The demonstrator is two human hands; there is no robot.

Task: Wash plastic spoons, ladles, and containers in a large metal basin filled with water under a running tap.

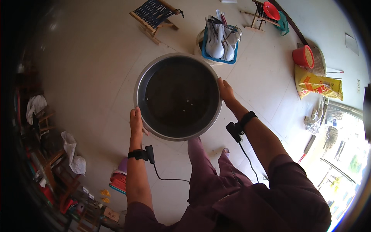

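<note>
A large round metal basin [178,96] filled with dark water is held level above the tiled floor. My left hand [135,122] grips its rim on the lower left. My right hand [225,92] grips the rim on the right side. Both wrists carry a black strap with a small device and a cable. My legs in maroon trousers show below the basin.
A blue basket of white ladles and utensils [220,41] stands just beyond the basin. A wooden folding stool [155,16] lies at the back left. A red bucket [303,56] and a yellow sack [319,85] sit at the right. Clutter and shelves line the left [50,154].
</note>
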